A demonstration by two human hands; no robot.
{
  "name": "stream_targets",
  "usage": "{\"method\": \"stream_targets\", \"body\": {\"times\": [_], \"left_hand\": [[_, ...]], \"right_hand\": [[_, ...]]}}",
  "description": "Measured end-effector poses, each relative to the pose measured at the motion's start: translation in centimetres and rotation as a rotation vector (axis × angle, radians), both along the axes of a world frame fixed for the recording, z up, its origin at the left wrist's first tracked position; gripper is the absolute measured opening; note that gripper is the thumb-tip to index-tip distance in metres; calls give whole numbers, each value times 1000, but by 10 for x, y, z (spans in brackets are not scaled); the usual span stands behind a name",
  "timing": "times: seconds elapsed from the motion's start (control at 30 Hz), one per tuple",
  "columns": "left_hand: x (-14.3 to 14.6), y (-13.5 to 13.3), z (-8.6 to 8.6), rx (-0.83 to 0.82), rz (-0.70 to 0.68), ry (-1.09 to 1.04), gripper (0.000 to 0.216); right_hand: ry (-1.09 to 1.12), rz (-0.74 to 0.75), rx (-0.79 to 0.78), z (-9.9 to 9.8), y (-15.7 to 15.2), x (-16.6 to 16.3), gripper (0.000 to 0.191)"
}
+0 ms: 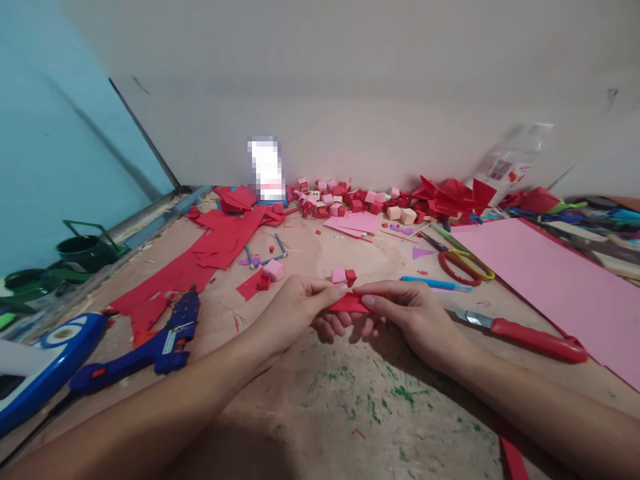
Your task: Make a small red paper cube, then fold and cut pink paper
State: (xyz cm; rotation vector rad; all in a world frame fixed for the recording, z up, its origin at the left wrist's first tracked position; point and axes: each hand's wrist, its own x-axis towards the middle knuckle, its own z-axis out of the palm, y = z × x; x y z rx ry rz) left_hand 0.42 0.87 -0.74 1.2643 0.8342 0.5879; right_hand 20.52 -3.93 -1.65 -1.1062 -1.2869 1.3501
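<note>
Between my two hands, above the front middle of the table, is a narrow piece of red paper [350, 303]. My left hand [313, 307] pinches its left part with the thumb on top and the fingers curled beneath. On the right part, my right hand [400, 307] grips it the same way, thumb and fingers pressed together. Just beyond the hands sit a small pink paper cube [339, 275] and a red one [351, 275]. Another pink cube [273, 269] stands to the left, by a scrap of red paper.
A blue glue gun [175, 340] lies at left, near sheets of red paper [225, 237]. At right are scissors [460, 267], a blue pen [435, 284], a red-handled knife [535, 339] and pink paper [560, 280]. Along the wall stand a lit phone [267, 170], several cubes and a bottle [515, 163].
</note>
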Motion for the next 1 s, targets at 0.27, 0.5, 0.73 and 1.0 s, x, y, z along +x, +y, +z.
{"method": "stream_targets", "body": {"times": [0.27, 0.5, 0.73, 1.0], "left_hand": [[0, -1, 3, 112, 51, 50, 24], [1, -2, 5, 163, 88, 58, 17], [2, -3, 10, 139, 38, 111, 20], [2, -4, 9, 193, 43, 147, 28]], "right_hand": [[-64, 11, 30, 5, -1, -2, 29], [-7, 8, 29, 5, 0, -2, 21], [18, 45, 49, 2, 1, -2, 21], [-29, 39, 15, 4, 1, -1, 27]]}}
